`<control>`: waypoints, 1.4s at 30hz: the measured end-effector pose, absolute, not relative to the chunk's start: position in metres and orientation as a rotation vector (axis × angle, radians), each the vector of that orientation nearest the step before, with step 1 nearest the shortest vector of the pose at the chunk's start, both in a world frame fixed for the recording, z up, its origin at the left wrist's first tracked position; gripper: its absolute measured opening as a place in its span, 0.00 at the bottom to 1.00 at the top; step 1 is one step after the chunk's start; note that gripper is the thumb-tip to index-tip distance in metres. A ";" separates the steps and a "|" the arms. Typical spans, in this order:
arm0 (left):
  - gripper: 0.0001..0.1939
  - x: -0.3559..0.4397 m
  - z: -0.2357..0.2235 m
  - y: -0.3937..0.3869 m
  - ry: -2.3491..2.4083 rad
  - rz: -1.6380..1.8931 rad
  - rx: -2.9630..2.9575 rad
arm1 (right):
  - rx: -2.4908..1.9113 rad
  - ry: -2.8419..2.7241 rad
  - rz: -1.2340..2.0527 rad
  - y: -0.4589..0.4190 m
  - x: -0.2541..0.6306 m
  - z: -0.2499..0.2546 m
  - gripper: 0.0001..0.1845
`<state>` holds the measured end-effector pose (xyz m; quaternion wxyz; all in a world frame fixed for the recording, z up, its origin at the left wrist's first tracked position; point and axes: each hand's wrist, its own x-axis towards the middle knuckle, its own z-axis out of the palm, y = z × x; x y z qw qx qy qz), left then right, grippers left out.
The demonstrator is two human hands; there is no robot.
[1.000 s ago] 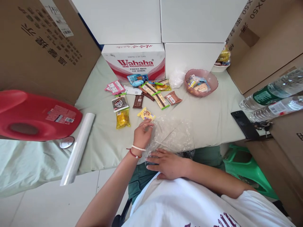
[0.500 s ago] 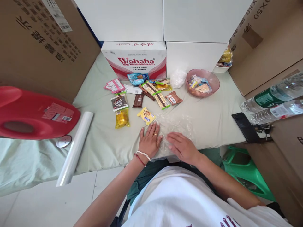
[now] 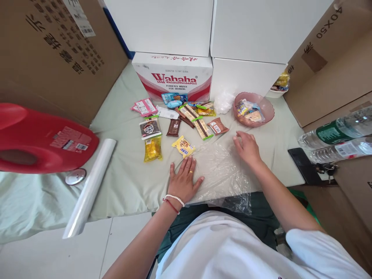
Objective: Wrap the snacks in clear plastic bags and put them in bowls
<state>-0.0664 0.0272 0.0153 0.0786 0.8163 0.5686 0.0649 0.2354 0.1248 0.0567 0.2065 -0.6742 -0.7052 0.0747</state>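
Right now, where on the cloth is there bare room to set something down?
Bare cloth shows between the shiny roll and the left hand, and between the pink bowl and the phone. It is crowded before the Wahaha box, where snack packets overlap.

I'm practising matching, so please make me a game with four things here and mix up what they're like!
Things:
1. bowl
2. phone
3. jug
4. left hand

Clues:
A. palm down
B. red
C. pink, with packets inside
D. black, beside the keys

Right pairs: 1-C, 2-D, 3-B, 4-A
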 end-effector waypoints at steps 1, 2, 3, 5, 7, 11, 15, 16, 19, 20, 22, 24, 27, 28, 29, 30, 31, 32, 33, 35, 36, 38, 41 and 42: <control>0.38 -0.066 0.017 0.027 1.701 0.175 2.443 | -1.929 -1.949 0.196 0.146 0.224 0.058 0.32; 0.39 -0.066 0.018 0.028 1.700 0.159 2.444 | -1.984 -1.942 0.202 0.165 0.212 0.059 0.35; 0.40 -0.066 0.019 0.028 1.702 0.148 2.445 | -2.037 -1.943 0.229 0.182 0.201 0.059 0.37; 0.41 -0.066 0.020 0.028 1.712 0.144 2.448 | -2.114 -1.978 0.302 0.208 0.182 0.056 0.39; 0.42 -0.066 0.019 0.027 1.723 0.153 2.444 | -2.127 -2.039 0.349 0.221 0.175 0.052 0.34; 0.42 -0.066 0.016 0.027 1.722 0.168 2.428 | -2.044 -2.054 0.272 0.218 0.199 0.049 0.24; 0.45 -0.066 0.015 0.027 1.710 0.172 2.427 | -1.839 -1.930 0.160 0.186 0.237 0.061 0.29; 0.46 -0.066 0.016 0.027 1.707 0.167 2.428 | -1.764 -1.933 0.190 0.173 0.242 0.066 0.30; 0.45 -0.066 0.017 0.027 1.706 0.160 2.435 | -1.492 -2.095 0.420 0.127 0.237 0.082 0.29; 0.45 -0.066 0.017 0.027 1.706 0.163 2.440 | -1.391 -2.172 0.508 0.112 0.230 0.087 0.28; 0.43 -0.066 0.017 0.027 1.700 0.171 2.450 | -1.214 -2.313 0.644 0.087 0.213 0.090 0.27; 0.40 -0.066 0.016 0.028 1.692 0.178 2.455 | -1.140 -2.421 0.720 0.070 0.197 0.087 0.27; 0.37 -0.066 0.015 0.028 1.695 0.186 2.446 | -1.232 -2.559 0.695 0.058 0.183 0.074 0.27; 0.37 -0.066 0.015 0.028 1.702 0.189 2.439 | -1.274 -2.591 0.663 0.056 0.181 0.069 0.27; 0.36 -0.066 0.015 0.028 1.712 0.191 2.433 | -1.301 -2.613 0.638 0.056 0.181 0.066 0.27; 0.36 -0.066 0.015 0.028 1.721 0.194 2.428 | -1.312 -2.625 0.625 0.055 0.181 0.064 0.28; 0.36 -0.065 0.015 0.027 1.730 0.196 2.426 | -1.312 -2.629 0.622 0.055 0.182 0.062 0.28; 0.36 -0.065 0.015 0.027 1.737 0.197 2.426 | -1.308 -2.634 0.623 0.055 0.183 0.062 0.28; 0.36 -0.064 0.015 0.027 1.741 0.199 2.427 | -1.302 -2.641 0.618 0.055 0.184 0.062 0.28; 0.35 -0.064 0.016 0.027 1.747 0.200 2.429 | -1.302 -2.646 0.584 0.055 0.184 0.061 0.28; 0.35 -0.063 0.016 0.028 1.749 0.204 2.427 | -1.298 -2.646 0.568 0.055 0.184 0.060 0.28; 0.34 -0.065 0.015 0.029 1.744 0.223 2.420 | -1.278 -2.629 0.556 0.054 0.185 0.057 0.29; 0.32 -0.071 0.014 0.030 1.708 0.311 2.389 | -1.223 -2.526 0.549 0.045 0.193 0.055 0.30; 0.31 -0.075 0.013 0.029 1.693 0.366 2.372 | -1.199 -2.468 0.548 0.038 0.199 0.056 0.29</control>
